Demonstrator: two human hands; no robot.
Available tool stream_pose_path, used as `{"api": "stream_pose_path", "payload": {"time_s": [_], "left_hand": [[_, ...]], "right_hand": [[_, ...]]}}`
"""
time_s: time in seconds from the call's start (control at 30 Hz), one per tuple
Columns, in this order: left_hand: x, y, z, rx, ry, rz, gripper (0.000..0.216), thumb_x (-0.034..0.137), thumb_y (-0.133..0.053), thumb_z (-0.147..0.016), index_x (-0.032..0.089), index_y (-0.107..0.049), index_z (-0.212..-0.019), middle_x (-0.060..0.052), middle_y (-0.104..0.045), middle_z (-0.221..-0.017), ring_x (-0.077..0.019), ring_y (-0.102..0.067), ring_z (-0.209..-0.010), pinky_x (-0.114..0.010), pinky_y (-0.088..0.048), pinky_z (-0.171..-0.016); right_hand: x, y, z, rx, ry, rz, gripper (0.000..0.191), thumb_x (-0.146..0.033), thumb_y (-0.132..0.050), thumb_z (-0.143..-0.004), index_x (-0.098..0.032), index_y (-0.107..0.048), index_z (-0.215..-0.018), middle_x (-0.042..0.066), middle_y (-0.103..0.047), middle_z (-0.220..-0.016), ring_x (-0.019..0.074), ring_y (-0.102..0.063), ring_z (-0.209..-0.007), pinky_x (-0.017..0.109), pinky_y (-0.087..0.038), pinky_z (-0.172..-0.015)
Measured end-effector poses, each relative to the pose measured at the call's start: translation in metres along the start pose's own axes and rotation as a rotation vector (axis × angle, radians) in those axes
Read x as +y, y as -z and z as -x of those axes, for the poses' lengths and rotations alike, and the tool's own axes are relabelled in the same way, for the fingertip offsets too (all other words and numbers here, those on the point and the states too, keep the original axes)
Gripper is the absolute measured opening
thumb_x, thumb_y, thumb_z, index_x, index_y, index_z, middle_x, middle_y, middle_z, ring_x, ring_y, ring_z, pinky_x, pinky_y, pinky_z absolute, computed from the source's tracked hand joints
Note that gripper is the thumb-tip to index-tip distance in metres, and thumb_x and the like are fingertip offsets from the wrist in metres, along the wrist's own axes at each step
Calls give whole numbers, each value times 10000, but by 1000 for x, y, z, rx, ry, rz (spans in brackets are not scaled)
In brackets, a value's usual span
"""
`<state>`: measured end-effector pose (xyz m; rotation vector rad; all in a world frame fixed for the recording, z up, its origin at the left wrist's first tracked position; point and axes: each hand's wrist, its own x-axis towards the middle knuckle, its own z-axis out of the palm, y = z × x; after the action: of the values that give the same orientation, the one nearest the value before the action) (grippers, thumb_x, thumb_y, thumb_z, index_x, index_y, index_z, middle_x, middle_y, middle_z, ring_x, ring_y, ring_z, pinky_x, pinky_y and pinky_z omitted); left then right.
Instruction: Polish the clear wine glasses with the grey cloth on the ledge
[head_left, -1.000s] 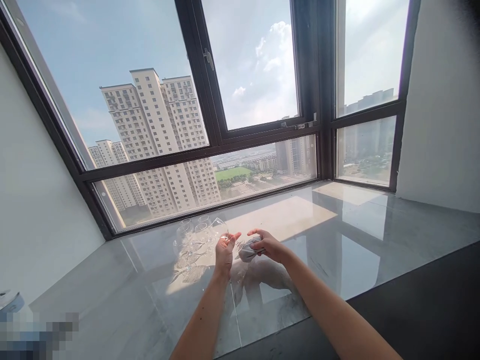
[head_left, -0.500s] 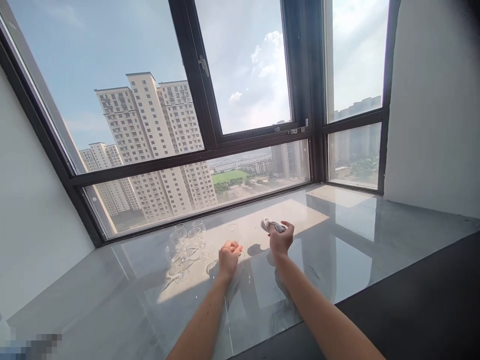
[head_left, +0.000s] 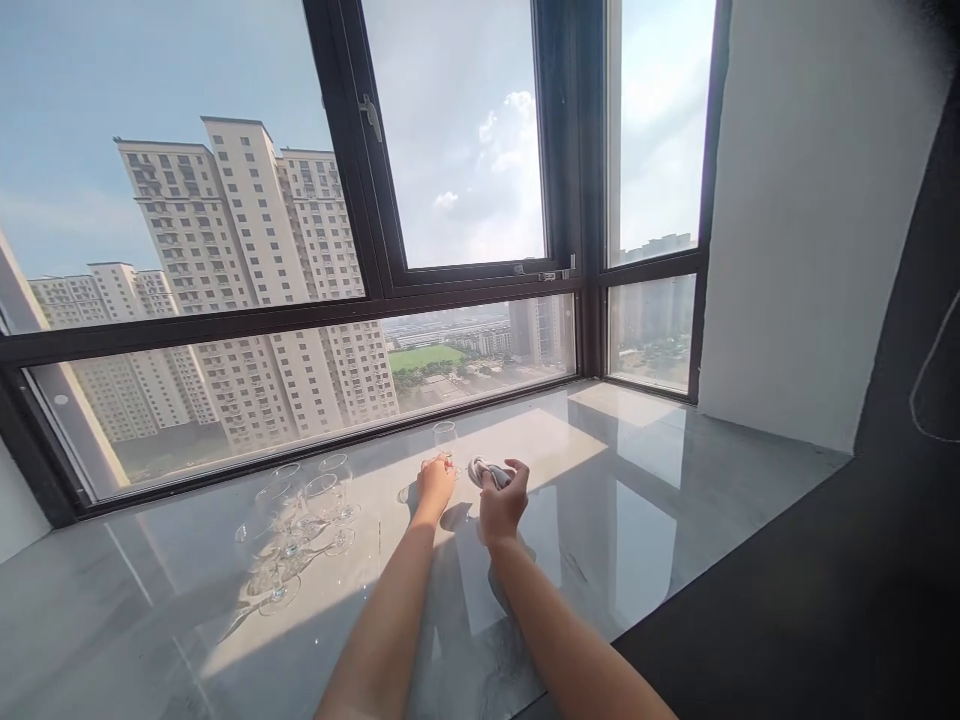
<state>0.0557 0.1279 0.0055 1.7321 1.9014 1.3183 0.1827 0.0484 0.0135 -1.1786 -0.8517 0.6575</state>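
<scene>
My left hand (head_left: 436, 482) is closed around the lower part of a clear glass (head_left: 445, 436), whose rim shows above my fingers. Its base is hidden, so I cannot tell whether it touches the sill. Just to the right, my right hand (head_left: 504, 502) grips a bunched, pale grey-white cloth (head_left: 486, 472) with thumb and fingers. The cloth is close to the glass but seems apart from it. Off to the left, several clear stemmed glasses (head_left: 280, 594) stand upright in a cluster, overlapping one another in sunlight.
A glossy grey stone-look sill (head_left: 592, 560) spreads under both hands, with sun patches and reflections. Dark window frames (head_left: 480, 295) border its back, and a white wall (head_left: 787, 230) rises at right. The sill's front edge (head_left: 739, 560) drops to a dark area.
My view has swung rightward and levelled. My hands are closer together, with the cloth nearer the held glass. The glass shows more clearly above my left hand.
</scene>
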Motion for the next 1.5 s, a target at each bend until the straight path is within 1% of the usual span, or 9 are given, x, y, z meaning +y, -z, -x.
{"api": "stream_pose_path", "payload": {"time_s": [0.23,0.37,0.53,0.73,0.83,0.9,1.03,1.27,1.5], "left_hand": [[-4,7,3,86,-2,-84,119,266,-671,-760,213,-646,-863,-110,-694,-1042,-269,-579,-1094,-349,-396,-937],[-4,26,35,119,-42,-158,101,217,-569,-829,223,-655,-882,-94,-683,-1014,-248,-589,-1033,-337,-409,-885],[6,64,86,155,-271,-387,205,205,-442,-897,228,-628,-813,-70,-643,-841,-237,-575,-890,-319,-398,-746],[7,125,118,461,-261,-451,152,242,-437,-895,208,-575,-951,-88,-595,-915,-260,-549,-945,-359,-405,-825],[-2,139,122,686,-157,-356,293,284,-486,-855,164,-481,-1122,-144,-538,-1078,-313,-500,-1089,-441,-376,-952],[-9,139,122,748,-66,-302,406,299,-511,-819,133,-430,-1180,-196,-485,-1172,-366,-437,-1180,-503,-332,-1005],[-16,130,118,725,32,-265,566,303,-542,-779,91,-375,-1276,-263,-376,-1319,-438,-307,-1306,-567,-253,-1064],[-29,135,106,785,11,-277,701,217,-604,-764,102,-282,-1376,-225,-384,-1362,-345,-343,-1346,-498,-312,-1108],[-59,137,92,441,307,-165,680,199,-498,-867,166,-148,-1449,-151,-601,-1252,-245,-623,-1118,-339,-485,-856]], "right_hand": [[5,-8,0,-57,139,70,333,-307,-517,-795,-269,-438,-1116,49,-619,-913,236,-623,-818,328,-463,-774],[4,-6,-1,-42,155,46,346,-311,-535,-779,-262,-463,-1114,41,-623,-897,235,-616,-798,324,-450,-755],[5,-3,-3,-16,166,0,350,-322,-566,-765,-261,-489,-1102,36,-619,-887,232,-604,-786,321,-432,-744],[4,1,-1,-49,158,5,364,-325,-573,-759,-253,-490,-1105,34,-608,-881,230,-592,-769,326,-423,-726],[3,2,-1,-55,164,6,375,-327,-579,-749,-249,-491,-1105,32,-607,-873,232,-591,-774,329,-421,-733],[3,1,0,-53,164,9,375,-326,-574,-748,-249,-489,-1105,31,-605,-867,231,-591,-775,328,-420,-734],[5,0,0,-69,175,26,376,-335,-561,-754,-247,-481,-1111,31,-605,-865,227,-591,-761,329,-425,-724],[4,1,0,-82,180,54,393,-357,-553,-746,-229,-482,-1111,41,-602,-868,223,-598,-749,325,-443,-695],[4,0,3,-114,211,73,387,-349,-558,-742,-233,-483,-1104,39,-606,-857,221,-598,-752,324,-440,-700]]}}
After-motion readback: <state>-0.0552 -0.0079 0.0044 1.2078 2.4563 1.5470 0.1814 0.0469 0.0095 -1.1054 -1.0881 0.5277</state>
